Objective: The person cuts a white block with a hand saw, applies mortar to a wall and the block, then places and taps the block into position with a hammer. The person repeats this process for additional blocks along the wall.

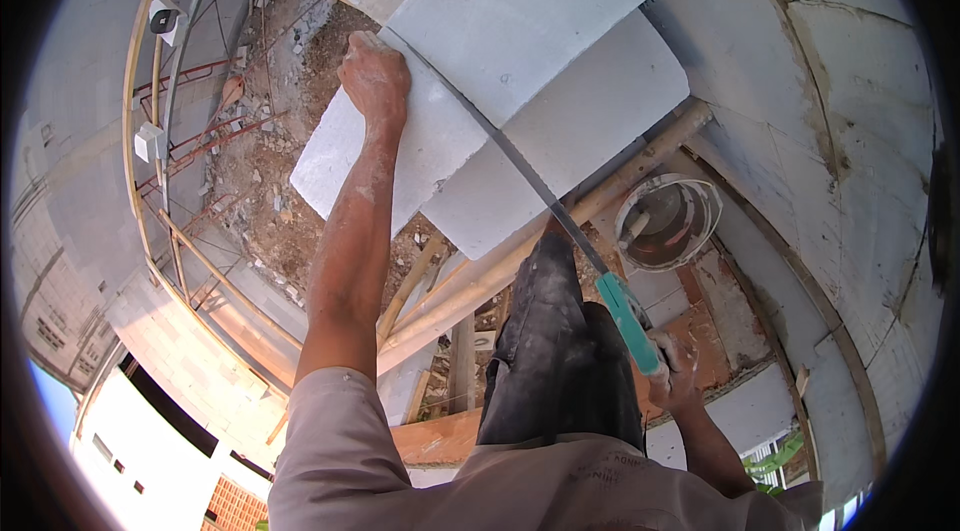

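Observation:
A long pale block (520, 16) lies diagonally on top of another pale block (610, 121). My left hand (375, 76) is closed over the far edge of the upper block's left part, close to the saw's tip; its fingertips are hidden. In my right hand (676, 371), at lower right, is the green handle of a hand saw (528, 169). The long blade runs from there across the upper block, and its far end lies near my left hand. Whether the blade has cut into the block cannot be made out.
Bamboo poles (640, 156) run beneath and beside the blocks. A round bucket (668, 221) with greyish residue stands right of my legs. Rubble-strewn ground (270, 181) shows below on the left, next to red metal frames (200, 141). A grey wall (830, 81) rises on the right.

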